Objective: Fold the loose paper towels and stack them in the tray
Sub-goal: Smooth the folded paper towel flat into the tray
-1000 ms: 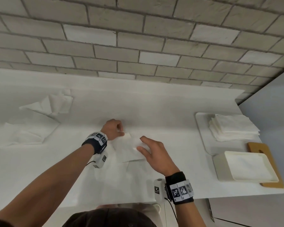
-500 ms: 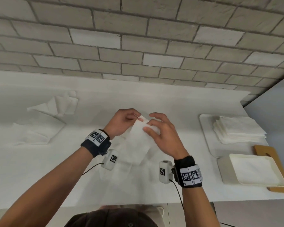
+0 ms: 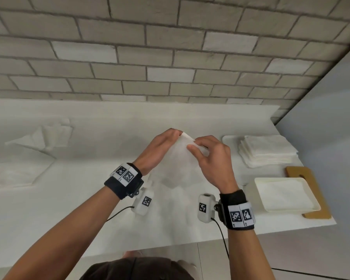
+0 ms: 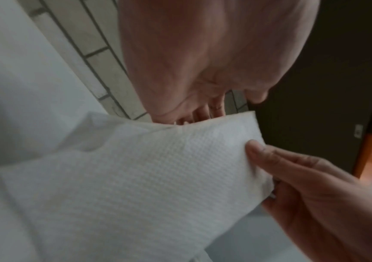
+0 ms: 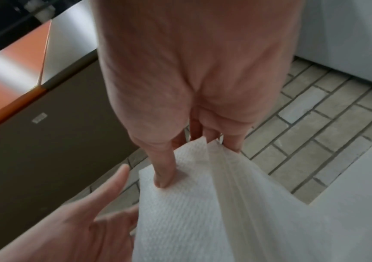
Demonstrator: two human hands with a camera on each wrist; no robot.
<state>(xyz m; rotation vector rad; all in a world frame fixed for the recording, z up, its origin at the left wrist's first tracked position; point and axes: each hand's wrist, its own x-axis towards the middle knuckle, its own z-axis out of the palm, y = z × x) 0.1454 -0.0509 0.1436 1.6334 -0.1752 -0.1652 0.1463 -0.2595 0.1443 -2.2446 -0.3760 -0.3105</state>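
Observation:
A folded white paper towel (image 3: 180, 160) hangs above the counter (image 3: 89, 215) between both hands. My right hand (image 3: 192, 147) pinches its upper right corner, thumb (image 5: 164, 170) on the front and the other fingers behind. My left hand (image 3: 175, 136) lies with straight fingers along the towel's left edge up to the top corner. Its thumb (image 4: 256, 96) stands off the paper towel (image 4: 135, 177). The white tray (image 3: 230, 139) at the right holds a stack of folded towels (image 3: 269, 152). Loose towels (image 3: 49, 138) lie at the far left.
A second white tray (image 3: 259, 190) sits on a wooden board (image 3: 313, 178) at the counter's right front corner. A brick wall (image 3: 170, 57) backs the counter. The counter's front edge is just below my wrists.
The towel has come up off the counter, folded narrower, and both hands have risen with it and shifted slightly right. The left hand's pinch has eased to straight fingers.

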